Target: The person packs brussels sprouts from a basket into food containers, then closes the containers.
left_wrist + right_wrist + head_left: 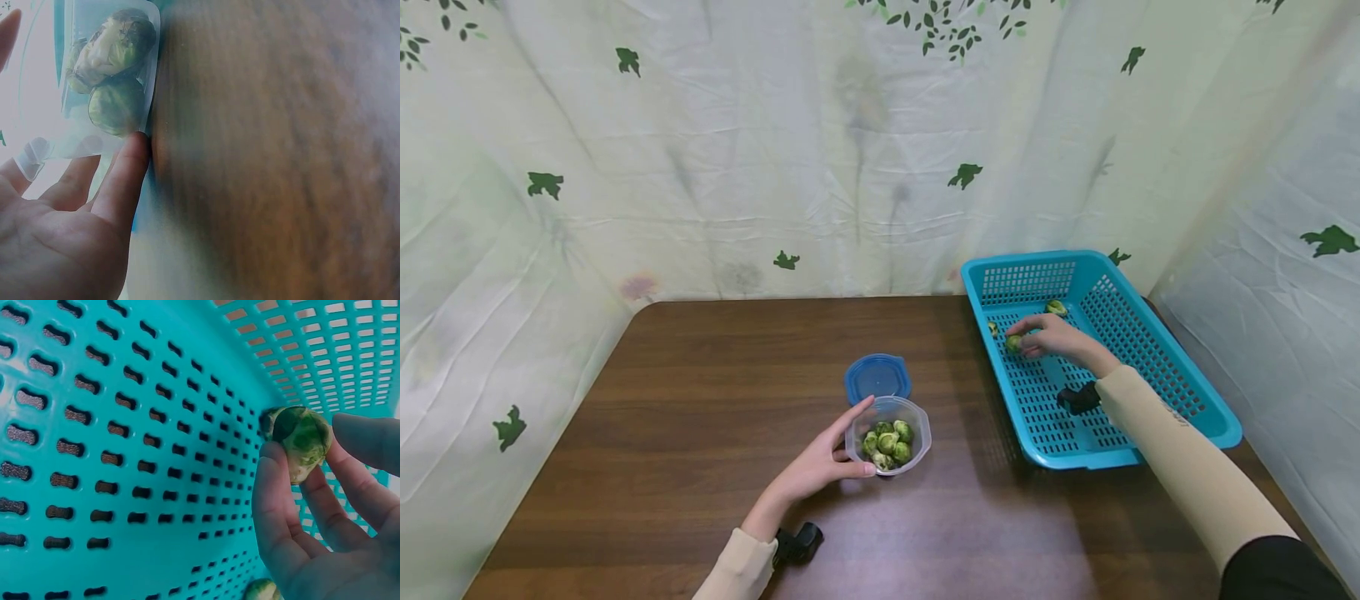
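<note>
My left hand [808, 471] grips a small clear plastic container [923, 435], thumb at its near side and index finger along the far rim. Several Brussels sprouts [886, 443] lie inside it, and they show through its wall in the left wrist view. Inside the blue basket [1078, 460] on the right, my right hand [1054, 339] pinches one Brussels sprout [304, 442] between thumb and fingers. Another sprout [1056, 307] rests toward the back of the basket, and one more [992, 329] sits by its left wall.
A blue lid [877, 377] lies on the brown wooden table [722, 400] just behind the container. Cloth curtains [737, 150] with green leaf prints hang behind the table and at both sides. Black wrist cameras [799, 543] are strapped to both arms.
</note>
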### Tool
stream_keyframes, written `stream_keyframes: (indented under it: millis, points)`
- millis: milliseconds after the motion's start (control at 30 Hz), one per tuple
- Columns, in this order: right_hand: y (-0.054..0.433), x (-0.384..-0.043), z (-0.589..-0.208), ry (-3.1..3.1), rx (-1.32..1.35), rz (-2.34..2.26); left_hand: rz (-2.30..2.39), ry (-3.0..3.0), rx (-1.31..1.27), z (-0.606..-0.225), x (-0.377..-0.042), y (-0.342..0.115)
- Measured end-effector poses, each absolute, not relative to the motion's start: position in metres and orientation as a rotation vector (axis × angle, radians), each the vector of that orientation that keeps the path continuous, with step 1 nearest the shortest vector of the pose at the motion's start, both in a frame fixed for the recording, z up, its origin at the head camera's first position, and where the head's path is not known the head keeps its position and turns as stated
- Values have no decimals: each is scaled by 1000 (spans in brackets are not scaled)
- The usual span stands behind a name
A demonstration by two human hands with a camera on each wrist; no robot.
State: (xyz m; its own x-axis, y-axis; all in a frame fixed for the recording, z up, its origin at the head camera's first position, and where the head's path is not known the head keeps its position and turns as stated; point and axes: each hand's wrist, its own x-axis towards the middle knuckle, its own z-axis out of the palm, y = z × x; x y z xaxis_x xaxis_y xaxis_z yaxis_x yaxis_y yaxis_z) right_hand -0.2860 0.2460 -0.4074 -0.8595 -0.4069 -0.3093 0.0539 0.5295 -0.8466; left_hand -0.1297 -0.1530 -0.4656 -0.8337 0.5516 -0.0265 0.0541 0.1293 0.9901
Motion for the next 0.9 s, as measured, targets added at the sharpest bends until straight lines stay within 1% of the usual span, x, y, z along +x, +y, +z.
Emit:
stream_keyframes:
  millis: [433, 900]
  points:
    - [253, -282, -400, 2337, -366, -1355, 1747, 2031, 583, -465, -129, -153]
    - [249, -267, -388, 2349, -395, -1477, 1741, 2032, 565, -467, -130, -153]
